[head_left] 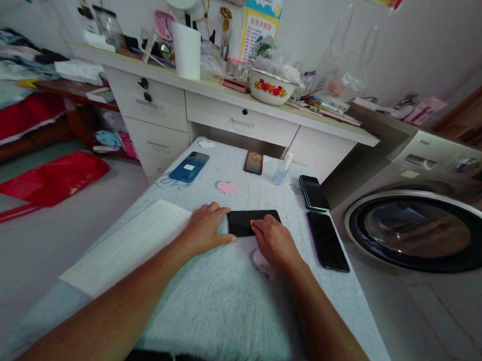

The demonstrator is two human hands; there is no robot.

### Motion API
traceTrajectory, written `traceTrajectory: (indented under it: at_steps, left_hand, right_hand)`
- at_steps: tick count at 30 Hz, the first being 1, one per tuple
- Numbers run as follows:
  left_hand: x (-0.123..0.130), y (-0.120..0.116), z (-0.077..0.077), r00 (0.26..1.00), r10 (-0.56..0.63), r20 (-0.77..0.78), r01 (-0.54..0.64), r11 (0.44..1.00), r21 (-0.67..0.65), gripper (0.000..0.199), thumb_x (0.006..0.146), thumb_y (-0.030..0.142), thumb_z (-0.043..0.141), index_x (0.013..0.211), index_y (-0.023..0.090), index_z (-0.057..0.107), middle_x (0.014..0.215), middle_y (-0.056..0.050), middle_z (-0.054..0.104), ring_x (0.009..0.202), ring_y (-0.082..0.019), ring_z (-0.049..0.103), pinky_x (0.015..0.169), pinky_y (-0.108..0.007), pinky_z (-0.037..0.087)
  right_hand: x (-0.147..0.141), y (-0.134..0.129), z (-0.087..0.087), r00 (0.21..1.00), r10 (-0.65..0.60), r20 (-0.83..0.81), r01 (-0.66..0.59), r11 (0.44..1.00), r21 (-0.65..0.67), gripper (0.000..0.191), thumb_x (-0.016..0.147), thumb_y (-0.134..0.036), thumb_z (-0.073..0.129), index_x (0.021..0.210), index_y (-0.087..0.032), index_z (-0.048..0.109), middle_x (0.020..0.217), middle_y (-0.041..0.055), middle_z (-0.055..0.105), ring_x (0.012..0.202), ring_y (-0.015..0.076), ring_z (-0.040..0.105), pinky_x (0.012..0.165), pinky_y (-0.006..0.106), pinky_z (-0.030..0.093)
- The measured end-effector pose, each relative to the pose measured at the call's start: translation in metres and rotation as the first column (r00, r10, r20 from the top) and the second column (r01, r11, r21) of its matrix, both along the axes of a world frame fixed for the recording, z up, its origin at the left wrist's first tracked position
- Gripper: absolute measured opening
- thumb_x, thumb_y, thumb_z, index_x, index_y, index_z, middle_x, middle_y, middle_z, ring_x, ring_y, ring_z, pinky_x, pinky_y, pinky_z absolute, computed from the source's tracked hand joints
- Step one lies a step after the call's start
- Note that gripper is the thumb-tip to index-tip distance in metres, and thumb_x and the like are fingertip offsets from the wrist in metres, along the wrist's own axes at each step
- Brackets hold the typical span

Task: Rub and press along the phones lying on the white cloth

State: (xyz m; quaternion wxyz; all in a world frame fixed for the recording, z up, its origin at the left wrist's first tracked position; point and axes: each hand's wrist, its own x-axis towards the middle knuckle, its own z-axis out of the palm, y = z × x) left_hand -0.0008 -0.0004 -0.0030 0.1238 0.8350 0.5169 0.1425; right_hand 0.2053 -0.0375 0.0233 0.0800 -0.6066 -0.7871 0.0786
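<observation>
A black phone [241, 223] lies flat, screen up, on the pale blue cloth of the table [219, 287]. My left hand [208, 227] is at the phone's left end, thumb and fingers apart at its edge. My right hand [272, 238] rests over the right part of the screen, fingers pressed together on a small orange-brown item [252, 223], mostly hidden. Two more dark phones, one open-looking pair [314, 193] and one single [328, 241], lie to the right. A blue phone [189, 167], a brown phone [253, 163] and a clear spray bottle [282, 170] are farther back.
A whitish flat sheet [128, 244] lies on the table's left side. Behind stands a white desk [240, 121] with a flowered bowl [272, 88] and a paper roll [186, 51]. At the right is a washing machine [423, 174]; a red bag [55, 179] lies on the floor.
</observation>
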Motion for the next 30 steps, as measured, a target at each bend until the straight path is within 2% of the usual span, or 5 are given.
traceTrajectory:
  at_steps: [30]
  left_hand:
    - [0.0002, -0.0012, -0.0008, 1.000, -0.006, 0.018, 0.005, 1.000, 0.018, 0.063, 0.069, 0.052, 0.065, 0.122, 0.020, 0.055, 0.113, -0.010, 0.055, 0.102, -0.029, 0.052, 0.089, -0.039, 0.042]
  right_hand:
    - [0.0010, -0.0006, 0.0002, 1.000, -0.003, 0.003, 0.003, 1.000, -0.002, 0.032, 0.098, -0.029, 0.038, 0.112, -0.023, 0.067, 0.090, 0.0057, 0.058, 0.081, 0.0151, 0.057, 0.071, 0.025, 0.037]
